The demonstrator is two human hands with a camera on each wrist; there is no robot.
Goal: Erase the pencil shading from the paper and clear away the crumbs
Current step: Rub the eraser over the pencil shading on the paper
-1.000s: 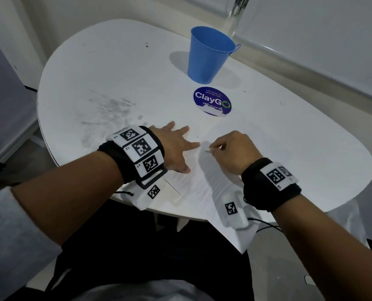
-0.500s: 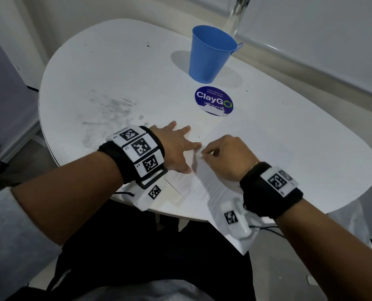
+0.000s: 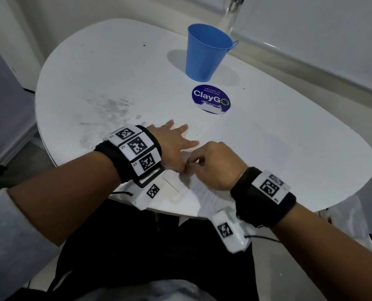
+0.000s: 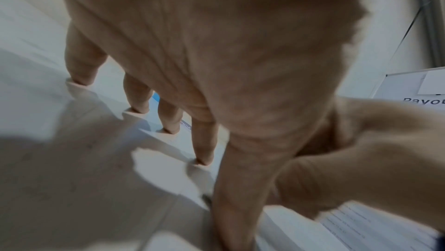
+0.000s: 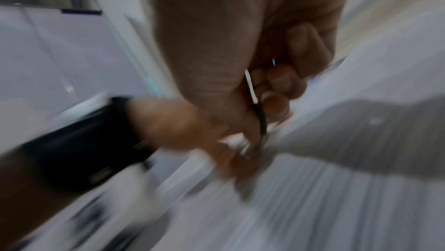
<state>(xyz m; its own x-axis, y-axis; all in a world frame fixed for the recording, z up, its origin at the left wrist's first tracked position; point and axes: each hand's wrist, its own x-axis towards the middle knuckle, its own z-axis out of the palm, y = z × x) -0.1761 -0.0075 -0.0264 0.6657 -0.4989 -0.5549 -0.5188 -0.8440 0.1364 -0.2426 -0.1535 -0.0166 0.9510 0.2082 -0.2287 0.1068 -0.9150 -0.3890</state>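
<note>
A white rounded table (image 3: 115,61) bears grey smudges (image 3: 106,114) on its left part. A blue cup (image 3: 206,51) stands upright at the far side, a round "ClayGo" sticker (image 3: 211,98) just before it. A paper (image 3: 252,144) lies at the near edge, overhanging it.

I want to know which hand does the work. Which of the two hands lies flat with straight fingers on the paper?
The left hand: its fingers are spread flat on the paper. The right hand is curled, pinching something small and blurred.
</note>
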